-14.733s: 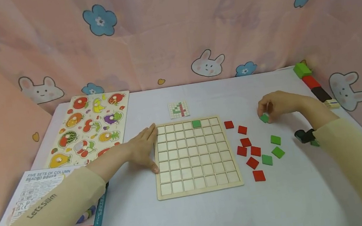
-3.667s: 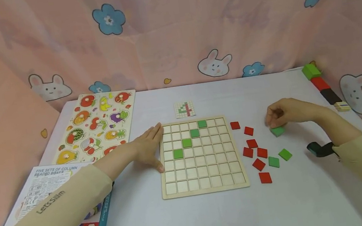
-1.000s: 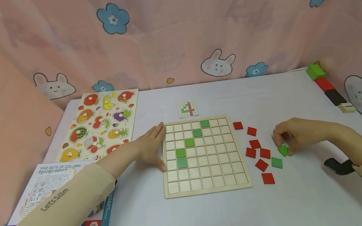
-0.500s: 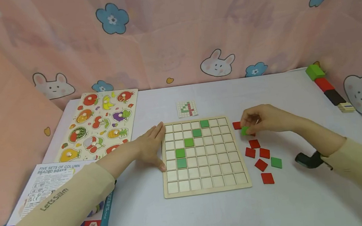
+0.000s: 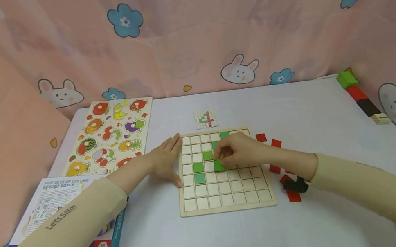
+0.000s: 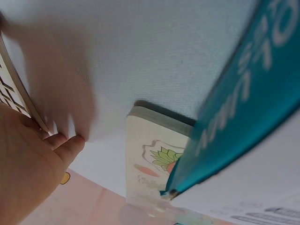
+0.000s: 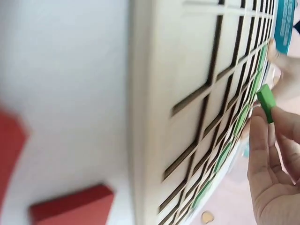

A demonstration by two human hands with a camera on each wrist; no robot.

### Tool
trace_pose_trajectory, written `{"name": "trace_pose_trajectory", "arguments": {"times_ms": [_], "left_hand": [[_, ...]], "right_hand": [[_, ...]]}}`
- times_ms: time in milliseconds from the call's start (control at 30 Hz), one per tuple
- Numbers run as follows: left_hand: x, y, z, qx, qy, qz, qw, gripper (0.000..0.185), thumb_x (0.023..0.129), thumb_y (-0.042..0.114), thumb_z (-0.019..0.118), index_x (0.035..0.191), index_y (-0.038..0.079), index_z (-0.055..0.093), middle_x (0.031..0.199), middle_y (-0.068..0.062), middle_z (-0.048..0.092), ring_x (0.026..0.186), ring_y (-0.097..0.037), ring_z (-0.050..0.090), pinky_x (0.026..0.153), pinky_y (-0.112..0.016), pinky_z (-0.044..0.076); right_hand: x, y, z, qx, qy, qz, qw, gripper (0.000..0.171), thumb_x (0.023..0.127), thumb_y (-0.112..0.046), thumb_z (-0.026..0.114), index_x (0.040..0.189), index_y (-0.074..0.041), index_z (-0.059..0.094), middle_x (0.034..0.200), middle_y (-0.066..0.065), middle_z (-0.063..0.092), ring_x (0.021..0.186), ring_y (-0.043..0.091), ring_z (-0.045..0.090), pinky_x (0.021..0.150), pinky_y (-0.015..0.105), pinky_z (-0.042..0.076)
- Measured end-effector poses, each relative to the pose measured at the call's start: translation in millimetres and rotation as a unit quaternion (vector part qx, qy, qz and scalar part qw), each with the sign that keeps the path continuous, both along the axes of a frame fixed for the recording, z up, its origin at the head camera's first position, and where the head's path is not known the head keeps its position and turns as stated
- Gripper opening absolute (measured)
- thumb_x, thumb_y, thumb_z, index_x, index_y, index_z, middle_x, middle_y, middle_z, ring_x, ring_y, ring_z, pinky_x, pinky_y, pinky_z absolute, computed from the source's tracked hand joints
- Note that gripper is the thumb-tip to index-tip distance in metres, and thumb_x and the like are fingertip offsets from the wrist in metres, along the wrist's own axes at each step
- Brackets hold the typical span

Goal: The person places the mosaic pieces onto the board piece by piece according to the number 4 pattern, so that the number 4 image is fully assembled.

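Bright, even, soft-shadowed light; wide-angle bending at head-view edges; both wrist views close, blurred, partly out of focus

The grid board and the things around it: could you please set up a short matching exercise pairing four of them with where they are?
Things:
1. green tile
2. left hand
3. pattern card
4. fruit puzzle

Places:
A. flat against the left edge of the grid board
B. on the table just beyond the board's far edge
C. pinched in the right hand over the board
D. at the far left of the table

Pairs: 1-C, 2-A, 3-B, 4-D
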State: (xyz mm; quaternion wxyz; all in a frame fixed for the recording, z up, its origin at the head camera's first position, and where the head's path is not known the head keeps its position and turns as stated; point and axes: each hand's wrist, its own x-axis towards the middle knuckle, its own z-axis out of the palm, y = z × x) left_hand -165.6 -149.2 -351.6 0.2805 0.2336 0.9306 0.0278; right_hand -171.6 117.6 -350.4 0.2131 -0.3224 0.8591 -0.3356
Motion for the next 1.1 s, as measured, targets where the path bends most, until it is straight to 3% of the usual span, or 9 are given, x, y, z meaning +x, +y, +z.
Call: {"name": "trace_pose_trajectory", "arguments": {"times_ms": [167, 400, 733, 933, 1100], "left_hand": [[-0.8, -1, -1.2, 0.0, 0.001, 0.002, 1.0, 0.136, 0.07, 0.057, 0.082, 0.157, -0.004, -0.003, 0.166, -0.021, -0.012, 0.155, -0.042, -0.002, 0.128, -0.051, 0.013], [-1.4, -1, -3.0, 0.003, 0.008, -0.003, 1.0, 0.136, 0.069, 0.057, 0.082, 0.157, -0.004, -0.002, 0.166, -0.022, -0.01, 0.155, -0.042, -0.001, 0.128, -0.05, 0.013], [-2.1, -1, -3.5, -0.003, 0.003, -0.004, 1.0, 0.137, 0.069, 0.058, 0.082, 0.157, -0.004, -0.002, 0.166, -0.022, -0.011, 0.155, -0.043, -0.002, 0.128, -0.051, 0.013], [-2.4, -1, -5.1, -0.004, 0.003, 0.0, 1.0, 0.137, 0.068, 0.059, 0.082, 0.157, -0.003, -0.003, 0.166, -0.021, -0.012, 0.155, -0.042, -0.002, 0.128, -0.052, 0.013], [-2.7, -1, -5.6, -0.005, 0.006, -0.002, 1.0, 0.137, 0.068, 0.059, 0.082, 0.157, -0.003, -0.003, 0.166, -0.021, -0.012, 0.156, -0.042, -0.002, 0.128, -0.051, 0.013]], "right_hand": [[4.1, -12, -1.4, 0.01, -0.011, 0.008, 1.0, 0.013, 0.085, -0.005, 0.07, 0.092, -0.015, 0.073, 0.087, -0.002, 0.072, 0.08, 0.008, 0.062, 0.075, 0.02, 0.055], [8.2, -22, -10.2, 0.02, 0.02, 0.038, 0.999, 0.01, 0.084, -0.004, 0.074, 0.087, -0.014, 0.072, 0.084, -0.004, 0.071, 0.076, 0.004, 0.06, 0.071, 0.017, 0.054], [14.9, -29, -8.8, 0.047, 0.033, 0.034, 0.998, 0.005, 0.084, -0.008, 0.075, 0.086, -0.013, 0.075, 0.078, -0.009, 0.07, 0.073, 0.005, 0.06, 0.068, 0.018, 0.053], [15.0, -26, -0.2, 0.074, 0.056, 0.039, 0.995, 0.007, 0.086, -0.012, 0.074, 0.09, -0.018, 0.076, 0.078, -0.01, 0.068, 0.073, 0.006, 0.058, 0.068, 0.019, 0.051], [4.5, 0, 13.6, 0.069, 0.059, 0.034, 0.995, 0.013, 0.087, -0.012, 0.073, 0.1, -0.016, 0.075, 0.08, -0.007, 0.067, 0.074, 0.009, 0.058, 0.068, 0.022, 0.051]]}}
